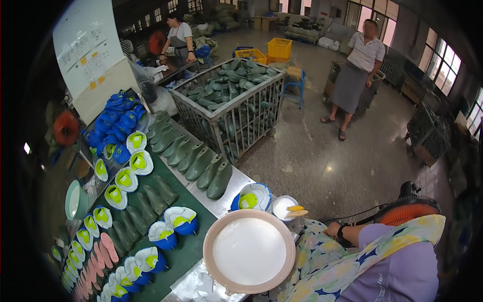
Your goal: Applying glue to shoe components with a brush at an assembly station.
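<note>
Everything was shot from head height through a wide fisheye, so straight edges got bent and the corners were blacked out. It was aimed down and outward: the basin (208,246) was caught pretty close from above, the bench (183,256) was framed leftward, the metal cage (215,115) farther out, windows (441,61) way back.

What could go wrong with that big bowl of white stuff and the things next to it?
The wide pink basin sits close to the floral apron, so a bump might make its white contents slop out. Beside it, the white tub has yellow handles sticking out past its rim; something could catch them and perhaps tip it. A blue-and-white shoe piece is right by the basin too, so drips might mark it.
</note>
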`<state>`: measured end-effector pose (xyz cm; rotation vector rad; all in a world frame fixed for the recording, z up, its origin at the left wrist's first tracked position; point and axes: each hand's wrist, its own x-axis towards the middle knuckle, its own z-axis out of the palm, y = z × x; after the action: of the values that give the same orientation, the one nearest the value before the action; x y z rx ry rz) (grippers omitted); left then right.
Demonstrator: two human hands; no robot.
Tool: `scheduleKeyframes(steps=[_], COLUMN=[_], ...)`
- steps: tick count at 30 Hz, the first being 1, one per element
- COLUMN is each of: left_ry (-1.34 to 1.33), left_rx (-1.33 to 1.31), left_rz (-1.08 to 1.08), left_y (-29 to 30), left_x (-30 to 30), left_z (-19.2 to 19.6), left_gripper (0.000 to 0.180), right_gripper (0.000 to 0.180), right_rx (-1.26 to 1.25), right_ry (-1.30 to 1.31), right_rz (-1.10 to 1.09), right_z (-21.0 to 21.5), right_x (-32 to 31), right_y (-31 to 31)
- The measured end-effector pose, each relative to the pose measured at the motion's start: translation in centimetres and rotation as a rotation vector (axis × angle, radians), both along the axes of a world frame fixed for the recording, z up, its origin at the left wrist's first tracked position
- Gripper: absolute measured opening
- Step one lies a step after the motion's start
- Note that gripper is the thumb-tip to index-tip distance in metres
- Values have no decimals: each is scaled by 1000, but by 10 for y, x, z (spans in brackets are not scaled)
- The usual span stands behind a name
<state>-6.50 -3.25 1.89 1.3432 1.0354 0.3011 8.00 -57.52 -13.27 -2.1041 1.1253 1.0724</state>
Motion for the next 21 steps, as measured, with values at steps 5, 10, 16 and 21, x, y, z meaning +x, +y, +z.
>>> scheduleKeyframes(steps=[5, 10, 16, 21], left_ry=[-17, -57, -199, -303], left_rx=[-93, -72, 223, 76], left_rz=[86, 16, -220, -292], left_y=[-13, -46, -20, -32], left_x=[-2, 31, 2, 11], left_z=[22, 77, 28, 36], left_gripper=[24, 19, 24, 26], right_gripper=[57, 44, 70, 63], right_rx=[-244, -214, -193, 677], right_ry=[-90, -62, -350, -422], right_rz=[196, 783, 302, -634], right_z=[-45, -108, -117, -104], right_x=[-48, -62, -94, -112], right_y=[-30, -35, -57, -52])
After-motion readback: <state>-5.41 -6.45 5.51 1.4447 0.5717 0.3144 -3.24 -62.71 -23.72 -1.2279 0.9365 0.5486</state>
